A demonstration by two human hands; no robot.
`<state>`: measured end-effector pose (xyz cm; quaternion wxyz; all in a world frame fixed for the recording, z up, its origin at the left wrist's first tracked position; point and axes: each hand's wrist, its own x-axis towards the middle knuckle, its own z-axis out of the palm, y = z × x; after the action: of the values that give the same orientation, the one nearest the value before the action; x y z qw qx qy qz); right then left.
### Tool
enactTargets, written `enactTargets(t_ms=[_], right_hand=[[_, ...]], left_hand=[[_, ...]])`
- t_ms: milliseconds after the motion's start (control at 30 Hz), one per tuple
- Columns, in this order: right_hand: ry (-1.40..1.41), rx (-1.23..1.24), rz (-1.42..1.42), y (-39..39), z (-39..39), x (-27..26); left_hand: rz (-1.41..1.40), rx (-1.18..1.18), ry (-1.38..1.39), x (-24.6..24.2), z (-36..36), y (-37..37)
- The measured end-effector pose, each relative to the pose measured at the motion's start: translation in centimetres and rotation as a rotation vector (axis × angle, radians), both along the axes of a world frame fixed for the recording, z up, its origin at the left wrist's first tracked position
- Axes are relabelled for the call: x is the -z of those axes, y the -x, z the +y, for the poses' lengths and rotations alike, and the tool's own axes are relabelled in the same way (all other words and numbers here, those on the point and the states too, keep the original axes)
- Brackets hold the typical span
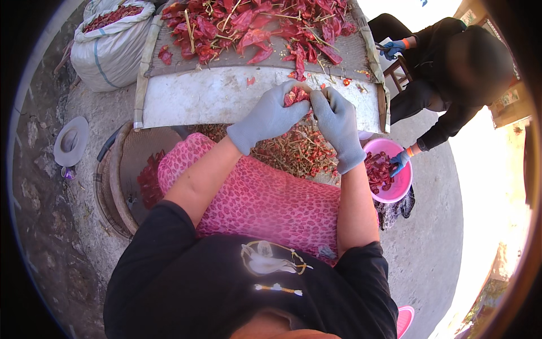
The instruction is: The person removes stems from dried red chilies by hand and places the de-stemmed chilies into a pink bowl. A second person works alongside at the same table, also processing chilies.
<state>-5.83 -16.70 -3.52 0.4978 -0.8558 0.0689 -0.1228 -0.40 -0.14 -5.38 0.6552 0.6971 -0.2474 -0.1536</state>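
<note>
My left hand (pixel 277 112), in a grey glove, is closed on a red dried chili pepper (pixel 296 96) above the near edge of the work table. Beside it, my right hand (pixel 336 118), gloved alike, has its thumb and fingers together at the pepper's right side; whether it grips any part of it cannot be told. Beyond both hands, a heap of dried red chilies (pixel 254 29) with pale stems lies on the table's mesh surface. The near strip of the table (pixel 190 99) is a white board with chili scraps on it.
Pink patterned cloth (pixel 271 195) covers my lap. Below the table lies a pile of stems and scraps (pixel 296 148). A round basket (pixel 123 182) and a white woven sack (pixel 101 59) stand left. At right, a seated co-worker (pixel 444 72) reaches into a pink basin (pixel 400 186) of chili pieces.
</note>
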Motion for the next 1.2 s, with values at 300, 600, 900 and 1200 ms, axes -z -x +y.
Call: enactTargets(t_ms=[300,600,900,1200], right_hand=[[0.631,-0.146,-0.527,-0.2,-0.8,0.0],[-0.824,-0.005,-0.044,-0.3,1.9,-1.1],[-1.183,-0.168,0.011,-2.8,0.4,2.2],[0.748,-0.01,-0.165,-8.5,0.4,4.0]], left_hand=[[-0.193,0.073,-0.115,2.1,-0.1,-0.9],[-0.172,0.033,0.058,-0.3,0.4,-0.4],[-0.344,-0.17,0.189,0.0,0.9,-1.7],[0.014,-0.18,0.377,-0.4,5.4,-4.6]])
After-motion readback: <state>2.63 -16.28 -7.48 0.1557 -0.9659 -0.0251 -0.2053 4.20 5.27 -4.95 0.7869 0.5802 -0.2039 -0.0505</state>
